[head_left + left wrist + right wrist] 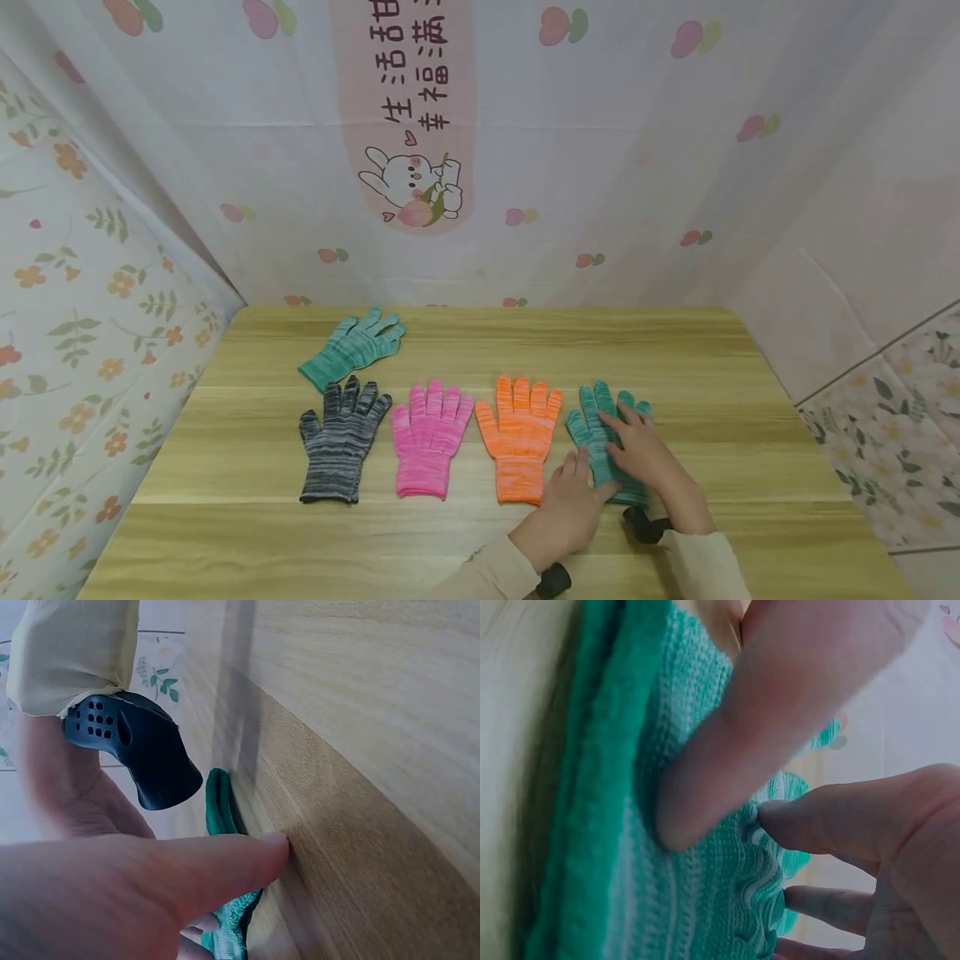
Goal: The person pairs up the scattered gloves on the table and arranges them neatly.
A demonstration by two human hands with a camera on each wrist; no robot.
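Where it bunches, green glove (593, 439) shows wavy white streaks.

The head camera looks forward and down; near wrist views share a green glove (697, 900).

**Light soft and a bit dim, wrist views blurry up close**

Head view was evenly lit, slightly grey, mostly sharp. Pale sheen sat low on the tabletop (420, 537); soft shading followed the folds of the backdrop (600, 167). Left wrist had a grey shadow band across the tabletop, and the near left thumb (217, 870) was soft. Right wrist blurred the green glove's (712, 900) near edge; knit was crisper mid-frame. Couldn't tell light direction.
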